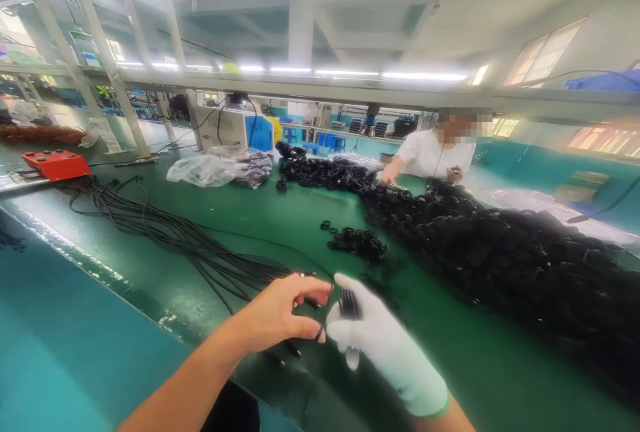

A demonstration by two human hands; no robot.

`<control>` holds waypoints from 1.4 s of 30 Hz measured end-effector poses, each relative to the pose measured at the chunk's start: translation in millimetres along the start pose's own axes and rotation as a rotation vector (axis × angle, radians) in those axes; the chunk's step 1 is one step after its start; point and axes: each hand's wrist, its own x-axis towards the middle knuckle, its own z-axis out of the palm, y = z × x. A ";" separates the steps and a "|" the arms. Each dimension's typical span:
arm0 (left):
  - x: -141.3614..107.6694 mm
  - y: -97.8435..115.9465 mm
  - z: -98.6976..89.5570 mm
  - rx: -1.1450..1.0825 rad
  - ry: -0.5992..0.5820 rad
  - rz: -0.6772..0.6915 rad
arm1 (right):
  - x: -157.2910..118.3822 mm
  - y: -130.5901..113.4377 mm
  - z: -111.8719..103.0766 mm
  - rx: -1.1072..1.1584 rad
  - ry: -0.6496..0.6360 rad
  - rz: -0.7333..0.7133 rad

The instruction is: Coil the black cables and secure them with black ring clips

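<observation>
My bare left hand [280, 312] is over the table edge, thumb and fingers spread apart. Dark marks at its thumb tip and fingertip look like a small black rubber band stretched between them. Facing it closely, my right hand [377, 329] in a white glove is closed around a small coiled black cable [349, 303]. Long black cables [175, 232] lie in a bundle to the left, their plug ends partly behind my left hand. Beyond my hands sits a small heap of black rubber bands [357, 244].
A large heap of coiled black cables [500, 245] covers the right side of the green table [235, 209]. Plastic bags [215, 167], a red button box [56, 164] and a white-blue machine [233, 131] stand left. A person [425, 152] works across the table, one hand at the heap.
</observation>
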 end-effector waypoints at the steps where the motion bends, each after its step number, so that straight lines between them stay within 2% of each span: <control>1: 0.3 -2.0 1.3 -0.033 -0.015 -0.006 | 2.0 4.5 0.6 -0.012 -0.004 0.015; 5: -3.2 -4.4 12.4 -0.045 -0.030 0.005 | 8.9 22.3 3.3 -0.140 -0.024 0.004; 8: -4.9 -1.3 19.9 0.105 -0.004 -0.021 | 8.5 26.4 5.8 -0.295 0.077 -0.121; 10: -1.7 1.4 18.4 0.212 -0.016 -0.043 | 7.1 23.8 7.9 -0.396 0.137 -0.189; 12: 5.2 3.2 11.3 0.253 -0.099 -0.049 | 6.3 19.3 9.7 -0.465 0.134 -0.209; 15: 17.6 0.9 0.0 0.161 -0.264 -0.046 | 5.6 12.7 8.9 -0.471 0.154 -0.258; 17: 22.7 -3.7 -0.4 0.080 -0.285 -0.051 | 3.6 10.3 4.8 -0.374 0.132 -0.277; 18: 23.5 -6.0 1.8 0.060 -0.276 -0.056 | 2.0 9.8 1.9 -0.287 0.063 -0.264; 21: 18.9 -7.7 11.3 0.003 -0.263 -0.099 | -3.5 10.9 -6.9 0.081 -0.252 -0.243; 23: 12.4 -2.3 13.5 -0.153 -0.195 -0.135 | -5.1 13.0 -9.8 0.280 -0.359 -0.273; 27: 3.2 13.7 9.3 -0.590 0.027 -0.080 | -0.9 18.6 -4.8 0.396 -0.411 -0.328; 30: 3.2 18.4 9.6 -0.725 0.079 -0.034 | 3.6 20.5 0.6 0.428 -0.412 -0.339; 32: 4.3 19.4 10.8 -0.658 0.138 -0.003 | 4.9 19.8 0.9 0.445 -0.391 -0.337; 35: 6.0 23.9 12.1 -0.312 0.239 0.085 | 5.4 19.5 -2.3 0.431 -0.408 -0.292; 37: 8.1 28.5 13.9 -0.065 0.220 0.183 | 6.2 21.5 -4.2 0.413 -0.471 -0.225; 39: 11.2 31.4 16.1 0.082 0.213 0.241 | 7.6 24.8 -4.4 0.435 -0.518 -0.177; 42: 15.0 28.5 14.5 0.168 0.294 0.171 | 10.3 28.7 -1.3 0.553 -0.482 -0.132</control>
